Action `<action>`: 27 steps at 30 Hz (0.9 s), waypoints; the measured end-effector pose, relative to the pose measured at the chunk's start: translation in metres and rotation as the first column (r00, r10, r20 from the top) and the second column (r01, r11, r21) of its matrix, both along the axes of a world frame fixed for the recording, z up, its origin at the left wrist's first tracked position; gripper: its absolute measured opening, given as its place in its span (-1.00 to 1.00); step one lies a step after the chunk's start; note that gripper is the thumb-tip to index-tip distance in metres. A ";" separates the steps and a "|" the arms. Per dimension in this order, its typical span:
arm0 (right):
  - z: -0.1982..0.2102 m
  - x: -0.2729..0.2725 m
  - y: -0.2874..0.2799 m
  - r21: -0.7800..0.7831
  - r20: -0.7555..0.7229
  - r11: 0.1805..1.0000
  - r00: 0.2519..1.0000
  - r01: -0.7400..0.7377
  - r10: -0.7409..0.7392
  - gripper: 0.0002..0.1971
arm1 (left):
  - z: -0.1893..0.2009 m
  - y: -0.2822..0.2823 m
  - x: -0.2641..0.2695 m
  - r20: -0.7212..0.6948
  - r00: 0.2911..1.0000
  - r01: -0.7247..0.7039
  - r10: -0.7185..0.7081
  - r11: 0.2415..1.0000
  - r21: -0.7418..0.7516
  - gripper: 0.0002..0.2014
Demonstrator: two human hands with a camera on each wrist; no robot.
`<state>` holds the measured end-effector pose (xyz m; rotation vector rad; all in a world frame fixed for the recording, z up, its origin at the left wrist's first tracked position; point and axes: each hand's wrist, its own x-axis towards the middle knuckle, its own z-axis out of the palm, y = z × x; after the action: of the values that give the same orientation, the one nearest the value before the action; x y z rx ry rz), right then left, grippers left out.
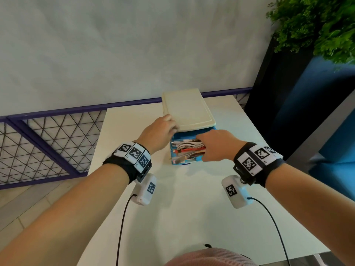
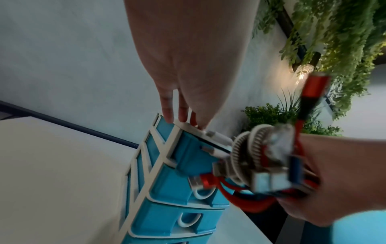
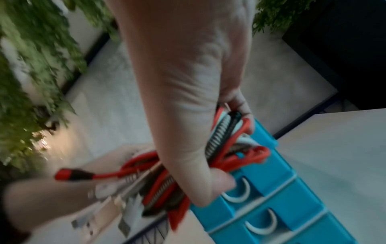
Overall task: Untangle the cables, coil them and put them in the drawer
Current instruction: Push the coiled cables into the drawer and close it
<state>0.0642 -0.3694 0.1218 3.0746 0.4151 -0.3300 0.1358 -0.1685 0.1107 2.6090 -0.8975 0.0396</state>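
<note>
A small drawer unit with a cream top stands at the back of the white table. Its blue top drawer is pulled out toward me. My left hand presses with straight fingers on the near left corner of the top. My right hand grips a coiled bundle of cables in red, white and black-and-white braid, inside the open drawer. The same bundle fills my right fist over the drawer in the right wrist view. A red plug sticks out.
Below the open drawer are closed blue drawers with white loop handles. A purple railing with wire mesh runs behind the table on the left. A dark planter with green foliage stands at the right. The wall is close behind the unit.
</note>
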 end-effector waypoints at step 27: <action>0.054 0.002 0.039 -0.436 -0.170 0.880 0.942 0.190 -0.288 -0.82 | 0.007 -0.007 -0.032 -0.174 0.984 0.091 -0.027 0.924 0.372 -0.13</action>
<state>0.0665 -0.3308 0.1753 2.6711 -0.0430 -0.6892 0.1039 -0.1757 0.1178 2.8773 -1.0054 -0.4017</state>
